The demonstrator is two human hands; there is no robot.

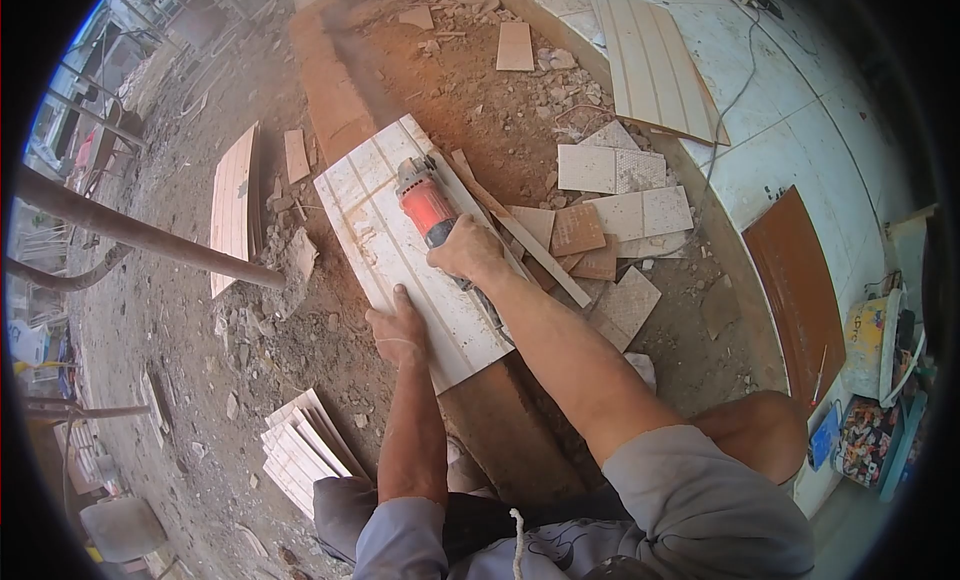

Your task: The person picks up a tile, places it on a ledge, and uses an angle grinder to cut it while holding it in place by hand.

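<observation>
A red angle grinder (pixel 426 206) lies over a long cream tile (pixel 378 242) with grooved lines. My right hand (pixel 468 250) is wrapped round the grinder's dark rear body, and its head points away from me. Along the tile's left edge, my left hand (pixel 400 328) grips with the thumb on top; its fingers are partly hidden. Beneath the tile runs a brown beam-like support (pixel 508 428). The grinder's disc cannot be made out clearly.
Cut tile pieces (pixel 640 208) lie to the right, and a stack of strips (pixel 308 442) sits at lower left. A rusty pole (pixel 150 230) juts in from the left. A cable (pixel 722 130) crosses the pale floor, near a brown panel (pixel 796 290) and a bucket (pixel 872 342).
</observation>
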